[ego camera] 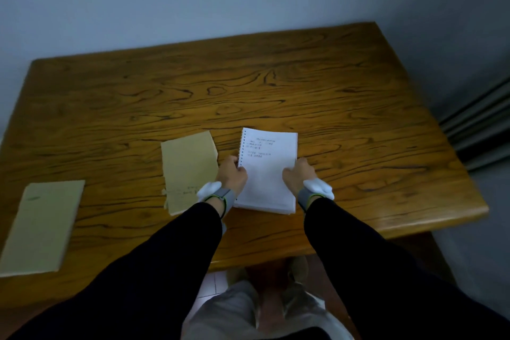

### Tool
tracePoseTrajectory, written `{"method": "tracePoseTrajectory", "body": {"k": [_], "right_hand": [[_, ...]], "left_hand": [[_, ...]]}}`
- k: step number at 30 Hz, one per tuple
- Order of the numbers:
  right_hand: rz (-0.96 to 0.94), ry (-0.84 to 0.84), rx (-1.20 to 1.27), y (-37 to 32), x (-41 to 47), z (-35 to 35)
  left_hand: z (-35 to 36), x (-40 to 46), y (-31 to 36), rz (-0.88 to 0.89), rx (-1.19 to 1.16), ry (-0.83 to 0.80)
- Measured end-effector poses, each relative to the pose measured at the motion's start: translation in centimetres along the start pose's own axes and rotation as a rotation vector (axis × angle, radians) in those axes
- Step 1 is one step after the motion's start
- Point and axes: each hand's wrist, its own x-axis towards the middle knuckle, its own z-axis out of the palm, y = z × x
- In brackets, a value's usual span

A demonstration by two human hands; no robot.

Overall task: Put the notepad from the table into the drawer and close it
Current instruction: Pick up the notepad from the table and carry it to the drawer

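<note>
A white spiral-bound notepad [266,165] lies near the front middle of the wooden table [248,91], its top page bearing a few handwritten lines. My left hand [232,175] grips its left, spiral edge. My right hand [298,174] grips its right edge. Both wrists wear grey bands with white pads. No drawer shows in this view.
A torn brown cover sheet [189,171] lies just left of the notepad. A pale green booklet [41,226] sits at the front left of the table. A grey wall stands behind, dark rails at the right [480,124]. My legs and tiled floor show below the table's front edge.
</note>
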Motion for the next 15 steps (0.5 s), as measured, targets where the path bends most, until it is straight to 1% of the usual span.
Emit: {"method": "tracePoseTrajectory", "body": {"k": [4, 12, 15], "right_hand": [[0.019, 0.087, -0.039, -0.9, -0.4, 0.8], [0.026, 0.196, -0.077, -1.1, -1.5, 2.4], [0.026, 0.247, -0.097, -1.0, -1.9, 2.9]], "left_hand": [[-0.3, 0.5, -0.5, 0.050, 0.040, -0.001], [-0.6, 0.5, -0.6, 0.092, 0.236, 0.001], [-0.6, 0.0, -0.6, 0.103, 0.231, -0.031]]}}
